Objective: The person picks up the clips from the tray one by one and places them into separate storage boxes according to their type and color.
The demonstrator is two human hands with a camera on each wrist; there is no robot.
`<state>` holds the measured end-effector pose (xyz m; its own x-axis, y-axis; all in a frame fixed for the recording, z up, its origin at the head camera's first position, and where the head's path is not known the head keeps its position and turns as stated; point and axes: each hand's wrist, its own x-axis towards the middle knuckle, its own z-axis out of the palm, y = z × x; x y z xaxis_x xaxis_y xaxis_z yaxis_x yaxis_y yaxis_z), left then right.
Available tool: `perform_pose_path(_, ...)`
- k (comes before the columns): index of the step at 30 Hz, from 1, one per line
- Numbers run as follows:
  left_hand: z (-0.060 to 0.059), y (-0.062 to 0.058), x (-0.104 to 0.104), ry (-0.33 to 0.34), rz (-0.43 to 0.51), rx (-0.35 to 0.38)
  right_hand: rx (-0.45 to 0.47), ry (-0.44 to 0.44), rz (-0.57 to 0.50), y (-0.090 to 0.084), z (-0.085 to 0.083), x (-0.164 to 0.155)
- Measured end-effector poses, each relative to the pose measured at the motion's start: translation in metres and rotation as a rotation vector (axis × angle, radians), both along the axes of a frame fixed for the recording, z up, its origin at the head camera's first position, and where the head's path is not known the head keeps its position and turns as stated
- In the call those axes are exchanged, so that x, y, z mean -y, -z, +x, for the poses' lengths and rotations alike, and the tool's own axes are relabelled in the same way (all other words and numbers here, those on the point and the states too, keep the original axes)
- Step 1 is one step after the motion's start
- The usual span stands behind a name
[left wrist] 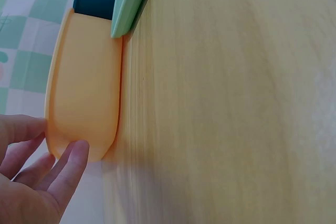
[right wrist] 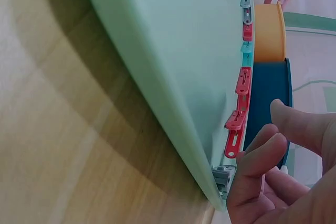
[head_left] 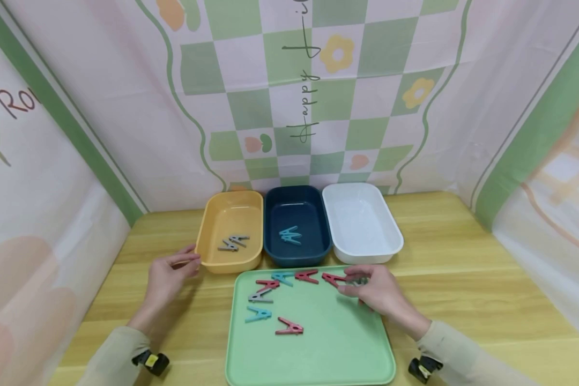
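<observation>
My left hand (head_left: 171,273) rests on the wooden table (head_left: 463,279), its fingertips (left wrist: 73,156) touching the near left corner of a yellow tray (head_left: 207,236) that holds grey clips (head_left: 232,244). Over the far right corner of the green tray (head_left: 328,343) my right hand (head_left: 376,292) hovers with loosely curled fingers (right wrist: 257,166). They reach a grey clip (head_left: 358,280) lying beside a red clip (head_left: 333,279); nothing is pinched. Several more red, teal and grey clips (head_left: 270,300) lie on the green tray's left half.
Behind the green tray stand three trays in a row: yellow, dark blue (head_left: 275,214) with teal clips (head_left: 290,235), and a white one (head_left: 362,214) with nothing in it. Patterned cloth walls (head_left: 289,96) close in the back and both sides.
</observation>
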<state>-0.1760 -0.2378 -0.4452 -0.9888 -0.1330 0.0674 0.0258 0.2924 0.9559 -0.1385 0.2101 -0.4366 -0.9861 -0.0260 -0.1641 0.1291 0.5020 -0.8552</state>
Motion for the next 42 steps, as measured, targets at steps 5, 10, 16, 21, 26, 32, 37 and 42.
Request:
perform_pose_path(5,0.000,-0.001,0.000,0.001,-0.004,-0.013,0.007,-0.020,0.002,-0.002,-0.001,0.003)
perform_pose_path(10,0.000,-0.001,-0.001,0.003,-0.008,-0.011,0.036,-0.053,-0.006,-0.001,-0.001,0.005)
perform_pose_path(16,0.001,-0.002,-0.002,-0.002,-0.009,-0.003,0.059,-0.045,-0.004,0.002,-0.002,0.008)
perform_pose_path(21,0.001,-0.002,-0.002,-0.002,-0.004,-0.004,0.057,-0.047,0.000,0.003,0.000,0.010)
perform_pose_path(26,0.001,-0.002,-0.002,0.001,-0.002,-0.007,0.040,-0.040,0.009,0.004,-0.001,0.012)
perform_pose_path(32,0.002,-0.003,-0.001,0.004,0.000,-0.002,0.011,-0.032,0.042,0.006,-0.002,0.015)
perform_pose_path(37,0.002,-0.004,-0.001,0.006,0.002,0.004,-0.026,-0.030,0.082,0.007,-0.003,0.020)
perform_pose_path(42,0.002,-0.003,-0.002,0.005,0.010,0.005,-0.046,-0.034,0.093,0.009,-0.003,0.024)
